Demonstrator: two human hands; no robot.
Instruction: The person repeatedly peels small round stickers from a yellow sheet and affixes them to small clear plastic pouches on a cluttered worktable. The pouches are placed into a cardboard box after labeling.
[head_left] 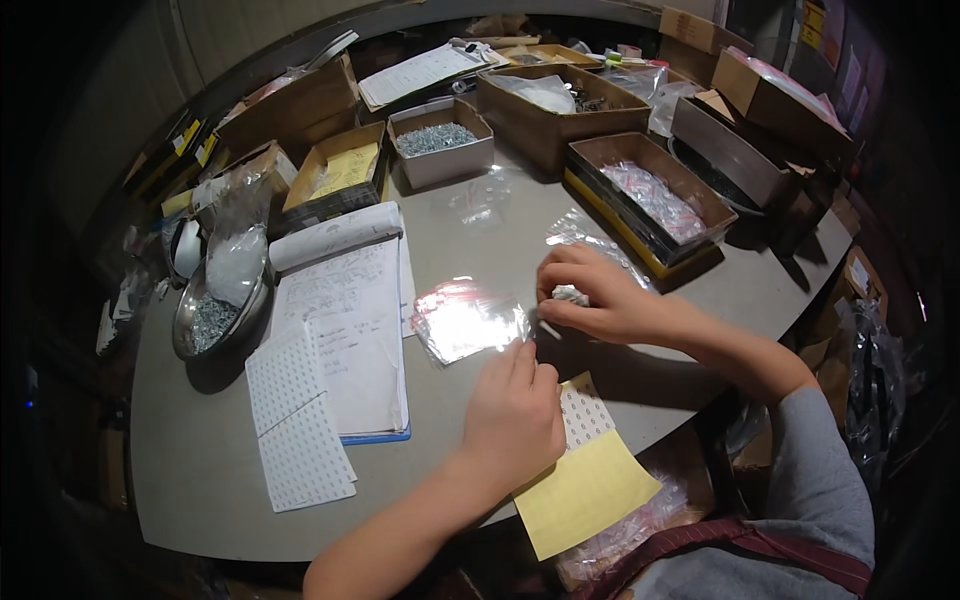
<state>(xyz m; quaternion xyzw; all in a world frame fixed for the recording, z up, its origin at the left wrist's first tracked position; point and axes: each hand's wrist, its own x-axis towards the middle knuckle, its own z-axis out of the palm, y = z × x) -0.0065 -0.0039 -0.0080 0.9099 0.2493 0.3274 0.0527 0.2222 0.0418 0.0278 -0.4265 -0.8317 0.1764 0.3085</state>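
My left hand (515, 410) rests at the near right corner of a stack of clear zip bags (465, 325) with red edges. Its fingers are bent and close together, their tips touching the stack; the thumb and whatever they grip are hidden. My right hand (605, 297) is just right of the stack, thumb and curled fingers brought together in a pinch. A small shiny pale piece (570, 294) shows within its curl, too unclear to name. Beside my left hand a sheet of small printed labels (585, 408) with yellow backing paper (585, 490) extends over the table's near edge.
Beyond my right hand lie flat clear bags (590, 238) and a box of filled bags (650, 190). A white box of small metal parts (438, 140) stands farther back. Leftward are a clipboard (345, 320), label sheets (300, 430) and a metal bowl of small parts (215, 320).
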